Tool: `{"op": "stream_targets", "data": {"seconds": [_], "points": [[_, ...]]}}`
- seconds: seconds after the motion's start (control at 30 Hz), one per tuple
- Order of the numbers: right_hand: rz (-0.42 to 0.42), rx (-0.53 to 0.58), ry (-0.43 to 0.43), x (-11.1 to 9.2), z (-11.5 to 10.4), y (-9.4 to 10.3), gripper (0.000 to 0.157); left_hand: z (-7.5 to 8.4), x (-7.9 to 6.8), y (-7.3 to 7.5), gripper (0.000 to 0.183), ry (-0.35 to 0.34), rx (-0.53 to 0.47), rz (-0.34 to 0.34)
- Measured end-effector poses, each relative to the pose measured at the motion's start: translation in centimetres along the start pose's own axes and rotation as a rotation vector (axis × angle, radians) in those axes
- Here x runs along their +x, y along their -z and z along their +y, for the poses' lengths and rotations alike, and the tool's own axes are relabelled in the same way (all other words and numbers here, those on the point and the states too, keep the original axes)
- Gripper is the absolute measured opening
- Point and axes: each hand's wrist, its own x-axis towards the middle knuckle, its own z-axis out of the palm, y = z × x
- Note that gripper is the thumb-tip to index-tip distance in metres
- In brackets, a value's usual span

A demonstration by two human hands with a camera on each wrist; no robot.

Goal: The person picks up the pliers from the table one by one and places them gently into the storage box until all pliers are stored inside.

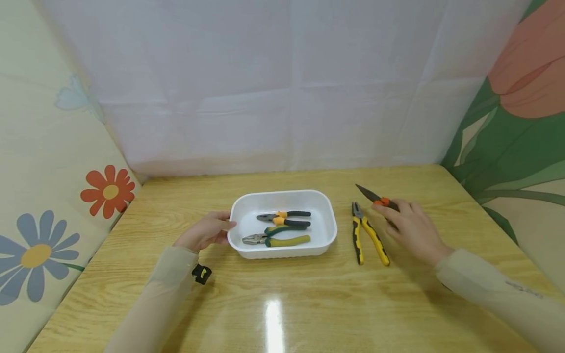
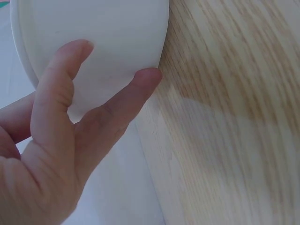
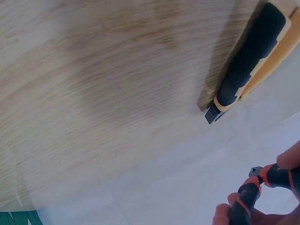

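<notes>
My left hand (image 1: 211, 230) holds the left end of a white plastic tray (image 1: 282, 253). Its fingertips (image 2: 147, 77) lie against the tray's outer wall (image 2: 112, 28). Inside the tray are two pairs of pliers: combination pliers with orange and black handles (image 1: 293, 222), and below them combination pliers with green and yellow handles (image 1: 289, 241). My right hand (image 1: 415, 230) grips long-nose pliers with red and black handles (image 1: 383, 201), their dark jaws pointing up and left. Just left of that hand, long-nose pliers with yellow and black handles (image 1: 374, 235) lie on the table, handles spread.
The wood-grain table (image 1: 309, 304) ends at a white cloth backdrop (image 1: 282, 98). Flower-patterned panels flank it, one on the left (image 1: 53, 171) and one on the right (image 1: 521, 147). A small black clasp (image 1: 201, 274) shows beside the left wrist.
</notes>
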Motion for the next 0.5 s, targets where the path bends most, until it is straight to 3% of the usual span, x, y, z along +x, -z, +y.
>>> {"op": "stream_targets", "data": {"seconds": [0.5], "points": [[-0.022, 0.002, -0.006, 1.1, -1.3, 1.0, 0.047, 0.0, -0.2, -0.2, 0.044, -0.006, -0.009, -0.006]]}}
